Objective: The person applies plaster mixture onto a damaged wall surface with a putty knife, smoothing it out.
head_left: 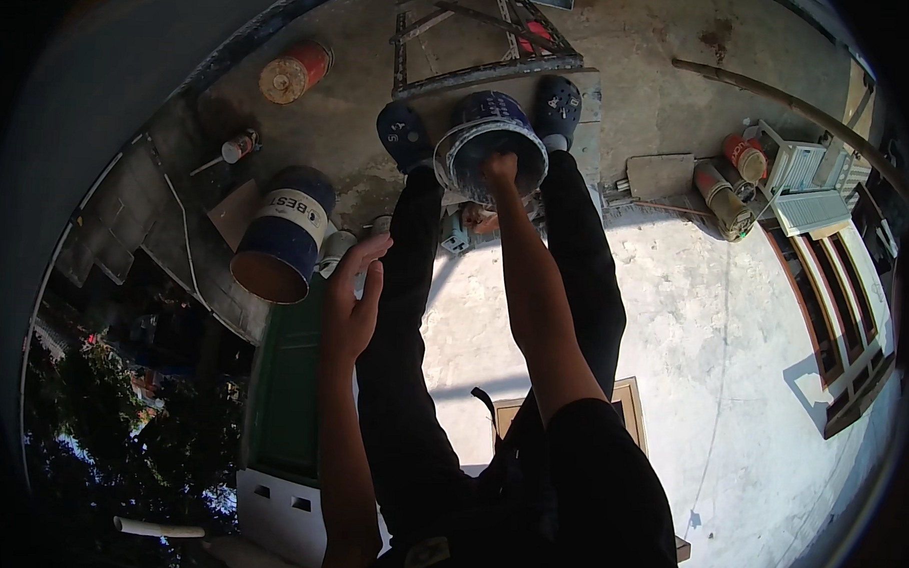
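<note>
A dark blue bucket (489, 107) with a pale, smeared rim stands between my feet, its mouth facing me. My right hand (498, 172) is down inside its mouth with the fingers curled closed. What those fingers hold, if anything, is hidden in the shade of the bucket. Off to the left, my left hand (356, 299) is raised in the air, fingers stretched out and nothing in them. It is nearest to my left trouser leg and touches no object.
My clogs (404, 134) rest on a board (590, 119) beside a metal frame (487, 70). Below left stands a blue drum (295, 213) with a white band; farther off is a red bucket (296, 71). At right are a long pole (781, 100), several containers and white slatted furniture (799, 171).
</note>
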Demonstrator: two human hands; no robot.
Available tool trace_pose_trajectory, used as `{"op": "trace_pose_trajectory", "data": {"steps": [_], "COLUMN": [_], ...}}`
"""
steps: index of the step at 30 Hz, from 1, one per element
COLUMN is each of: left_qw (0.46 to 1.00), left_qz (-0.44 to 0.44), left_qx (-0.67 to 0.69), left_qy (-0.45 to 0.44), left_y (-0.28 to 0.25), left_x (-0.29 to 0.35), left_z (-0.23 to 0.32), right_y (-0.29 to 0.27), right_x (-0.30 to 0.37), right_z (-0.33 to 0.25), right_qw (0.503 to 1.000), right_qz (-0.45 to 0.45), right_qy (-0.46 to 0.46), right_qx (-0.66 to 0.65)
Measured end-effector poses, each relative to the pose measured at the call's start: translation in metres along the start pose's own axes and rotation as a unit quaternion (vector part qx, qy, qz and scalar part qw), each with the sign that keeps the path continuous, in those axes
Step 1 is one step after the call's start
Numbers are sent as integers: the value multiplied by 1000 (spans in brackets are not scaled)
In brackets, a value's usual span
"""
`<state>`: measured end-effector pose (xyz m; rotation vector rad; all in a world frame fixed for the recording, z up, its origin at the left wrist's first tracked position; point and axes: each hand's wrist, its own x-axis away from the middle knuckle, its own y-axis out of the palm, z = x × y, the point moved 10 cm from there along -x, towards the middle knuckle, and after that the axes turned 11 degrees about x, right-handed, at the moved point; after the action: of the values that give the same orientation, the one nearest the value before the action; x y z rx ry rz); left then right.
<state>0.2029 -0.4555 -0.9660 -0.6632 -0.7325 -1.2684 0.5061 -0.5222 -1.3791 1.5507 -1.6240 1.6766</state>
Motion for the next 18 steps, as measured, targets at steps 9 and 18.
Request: {"op": "trace_pose_trajectory", "data": {"steps": [9, 18], "left_qw": [988, 993], "left_qz": [48, -10], "left_qx": [98, 27], "left_qy": [-106, -112], "left_y": [-66, -63], "left_x": [10, -43], "left_z": [-85, -77], "right_y": [-85, -123], "right_x": [61, 131], "right_z": [-9, -54], "right_qw": [995, 946], "right_qz": [-30, -114], "right_qy": [12, -38], "right_qx": [89, 302]}}
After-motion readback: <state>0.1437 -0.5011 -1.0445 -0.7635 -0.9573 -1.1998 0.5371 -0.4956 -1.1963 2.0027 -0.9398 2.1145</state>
